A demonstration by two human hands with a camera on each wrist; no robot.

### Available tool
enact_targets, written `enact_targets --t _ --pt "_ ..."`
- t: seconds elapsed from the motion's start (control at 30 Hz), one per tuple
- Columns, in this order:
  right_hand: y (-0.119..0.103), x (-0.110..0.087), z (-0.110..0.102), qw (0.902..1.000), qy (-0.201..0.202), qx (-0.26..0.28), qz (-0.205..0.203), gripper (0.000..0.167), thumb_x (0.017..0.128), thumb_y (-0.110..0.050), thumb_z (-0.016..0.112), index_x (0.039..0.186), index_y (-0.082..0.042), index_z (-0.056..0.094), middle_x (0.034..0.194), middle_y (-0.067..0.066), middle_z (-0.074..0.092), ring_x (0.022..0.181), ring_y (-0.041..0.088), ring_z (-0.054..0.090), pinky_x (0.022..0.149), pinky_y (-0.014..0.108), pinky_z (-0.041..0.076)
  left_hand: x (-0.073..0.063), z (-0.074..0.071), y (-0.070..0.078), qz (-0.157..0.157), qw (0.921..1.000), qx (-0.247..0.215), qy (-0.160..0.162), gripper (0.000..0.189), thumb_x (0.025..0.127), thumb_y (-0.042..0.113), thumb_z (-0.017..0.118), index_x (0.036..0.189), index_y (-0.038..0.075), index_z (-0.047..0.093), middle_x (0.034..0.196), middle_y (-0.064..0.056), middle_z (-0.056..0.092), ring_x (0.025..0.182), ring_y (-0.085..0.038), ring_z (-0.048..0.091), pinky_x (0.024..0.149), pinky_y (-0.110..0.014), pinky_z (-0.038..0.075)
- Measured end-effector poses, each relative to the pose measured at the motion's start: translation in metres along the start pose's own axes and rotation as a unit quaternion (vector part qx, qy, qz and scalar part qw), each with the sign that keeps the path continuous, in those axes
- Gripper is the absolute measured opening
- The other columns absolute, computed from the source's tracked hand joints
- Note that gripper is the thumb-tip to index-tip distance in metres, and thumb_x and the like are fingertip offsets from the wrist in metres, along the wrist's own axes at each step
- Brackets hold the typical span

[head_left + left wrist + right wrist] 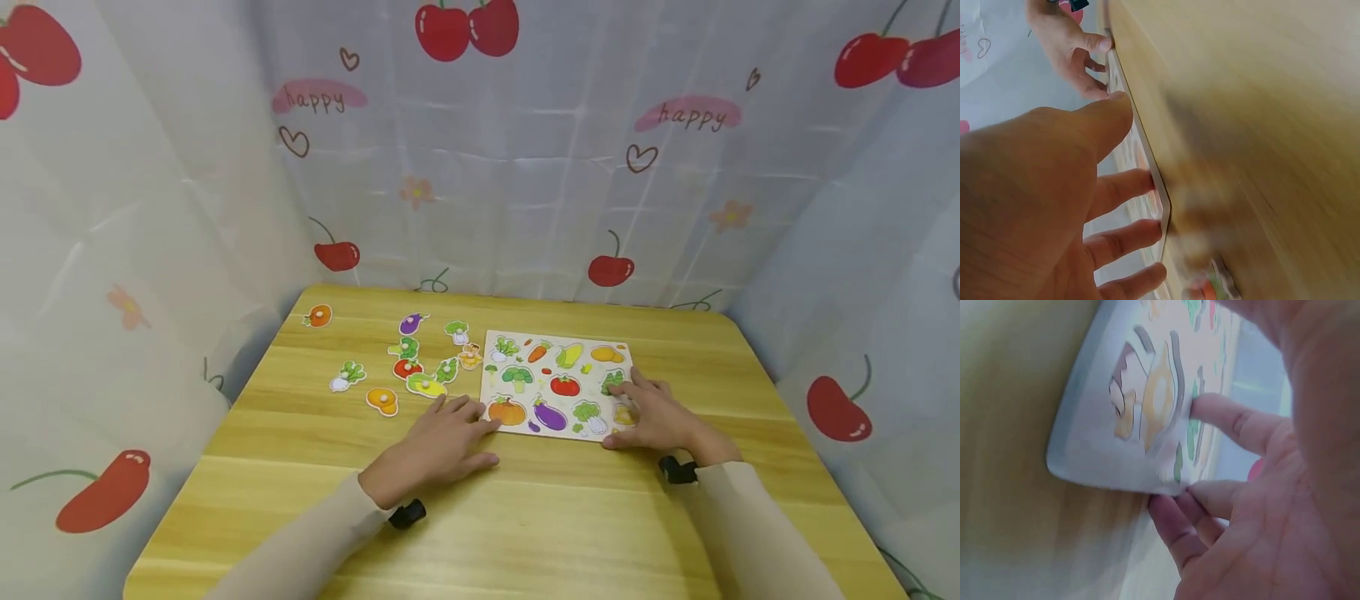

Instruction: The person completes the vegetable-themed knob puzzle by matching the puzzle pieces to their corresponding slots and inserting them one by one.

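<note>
A wooden vegetable puzzle board [555, 358] lies on the table with printed pictures facing up. My left hand [442, 446] rests at its near left corner, fingers loosely extended; in the left wrist view the fingertips [1147, 231] touch the board's edge [1161, 187]. The near right corner is held by my right hand [660, 412], its thumb at the front edge and its other fingers at the right side. Seen from the right wrist, one fingertip [1200, 406] touches the printed face while others bend at the edge.
Left of the board lie loose knobbed pieces: an eggplant [411, 324], a tomato [408, 368], a corn [426, 385], a potato [382, 402], a radish [347, 377] and several others. A pumpkin piece [320, 316] sits at the back left. A printed curtain [487, 208] surrounds the table.
</note>
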State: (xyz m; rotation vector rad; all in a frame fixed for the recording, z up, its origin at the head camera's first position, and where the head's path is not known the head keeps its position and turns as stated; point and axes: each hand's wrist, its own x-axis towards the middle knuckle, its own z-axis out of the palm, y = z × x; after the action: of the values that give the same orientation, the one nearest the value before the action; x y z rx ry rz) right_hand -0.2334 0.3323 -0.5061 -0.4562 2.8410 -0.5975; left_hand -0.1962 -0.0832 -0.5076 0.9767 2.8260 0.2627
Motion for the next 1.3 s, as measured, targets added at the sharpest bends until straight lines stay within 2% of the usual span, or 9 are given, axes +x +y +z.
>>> enact_targets --t 0.27,0.43,0.53,0.6,0.7,0.83,1.03,1.17,1.3 --pt "-0.006 0.014 0.0 0.9996 -0.018 0.009 -0.019 0.103 0.082 -0.055 0.105 0.163 -0.006 0.064 0.184 0.044 0.026 0.16 0.074 0.033 0.125 0.09 0.037 -0.015 0.002 -0.015 0.014 0.9997 -0.008 0.021 0.054 0.115 0.054 0.071 0.16 0.025 0.073 0.16 -0.007 0.068 0.161 -0.034 0.053 0.138 -0.071 0.038" --pt "-0.007 0.018 0.001 0.9991 -0.023 0.032 -0.016 0.095 0.082 -0.052 0.106 0.154 -0.006 0.064 0.186 0.04 0.026 0.158 0.064 0.039 0.129 0.084 0.039 -0.02 -0.001 -0.023 0.014 0.9991 -0.015 0.037 0.048 0.113 0.051 0.075 0.153 0.025 0.079 0.148 -0.004 0.071 0.149 -0.029 0.06 0.136 -0.072 0.041" --pt "-0.008 0.019 0.003 0.9991 -0.023 0.032 -0.014 0.095 0.082 -0.053 0.106 0.153 -0.005 0.063 0.186 0.04 0.027 0.157 0.061 0.04 0.131 0.081 0.04 -0.02 0.0 -0.025 0.014 0.9988 -0.025 0.04 0.047 0.113 0.051 0.076 0.152 0.025 0.08 0.147 -0.004 0.072 0.147 -0.028 0.061 0.136 -0.074 0.039" --pt "-0.009 0.02 0.003 0.9993 -0.022 0.027 -0.012 0.099 0.082 -0.053 0.106 0.154 -0.003 0.062 0.185 0.038 0.032 0.157 0.059 0.042 0.131 0.079 0.041 -0.021 -0.001 -0.026 0.015 0.9984 -0.035 0.042 0.046 0.113 0.049 0.077 0.15 0.024 0.081 0.15 -0.006 0.072 0.148 -0.031 0.062 0.137 -0.073 0.038" --pt "-0.009 0.022 0.002 0.9997 -0.02 0.014 -0.006 0.118 0.081 -0.057 0.106 0.165 0.004 0.051 0.182 0.036 0.04 0.154 0.057 0.045 0.131 0.076 0.043 -0.022 -0.004 -0.029 0.013 0.9973 -0.05 0.053 0.042 0.113 0.047 0.078 0.146 0.022 0.082 0.153 -0.009 0.074 0.15 -0.035 0.064 0.138 -0.072 0.039" --pt "-0.008 0.026 0.001 0.9999 -0.016 -0.003 -0.002 0.139 0.079 -0.062 0.106 0.174 0.011 0.036 0.181 0.036 0.041 0.153 0.055 0.048 0.132 0.074 0.044 -0.024 -0.009 -0.037 0.007 0.9945 -0.064 0.083 0.039 0.112 0.042 0.079 0.144 0.019 0.083 0.151 -0.009 0.076 0.145 -0.038 0.068 0.131 -0.065 0.049" --pt "-0.007 0.027 0.001 0.9997 -0.023 -0.01 -0.007 0.135 0.078 -0.062 0.106 0.172 0.012 0.043 0.185 0.039 0.031 0.163 0.064 0.04 0.135 0.078 0.037 -0.028 -0.013 -0.062 -0.013 0.9892 -0.06 0.133 0.04 0.111 0.038 0.082 0.146 0.017 0.082 0.146 -0.007 0.078 0.138 -0.033 0.074 0.118 -0.06 0.06" --pt "-0.006 0.027 0.001 0.9995 -0.026 -0.014 -0.01 0.133 0.079 -0.061 0.106 0.172 0.012 0.043 0.185 0.04 0.031 0.164 0.065 0.039 0.134 0.079 0.037 -0.033 -0.014 -0.087 -0.038 0.9828 -0.057 0.171 0.038 0.111 0.033 0.082 0.144 0.014 0.081 0.145 -0.011 0.078 0.135 -0.037 0.075 0.113 -0.063 0.062" --pt "-0.003 0.029 0.003 0.9996 -0.023 -0.01 -0.012 0.132 0.079 -0.061 0.105 0.171 0.012 0.045 0.184 0.039 0.033 0.163 0.064 0.04 0.134 0.078 0.038 -0.041 -0.018 -0.113 -0.075 0.9777 -0.06 0.186 0.04 0.111 0.03 0.082 0.146 0.011 0.079 0.145 -0.015 0.077 0.134 -0.041 0.075 0.113 -0.066 0.062"
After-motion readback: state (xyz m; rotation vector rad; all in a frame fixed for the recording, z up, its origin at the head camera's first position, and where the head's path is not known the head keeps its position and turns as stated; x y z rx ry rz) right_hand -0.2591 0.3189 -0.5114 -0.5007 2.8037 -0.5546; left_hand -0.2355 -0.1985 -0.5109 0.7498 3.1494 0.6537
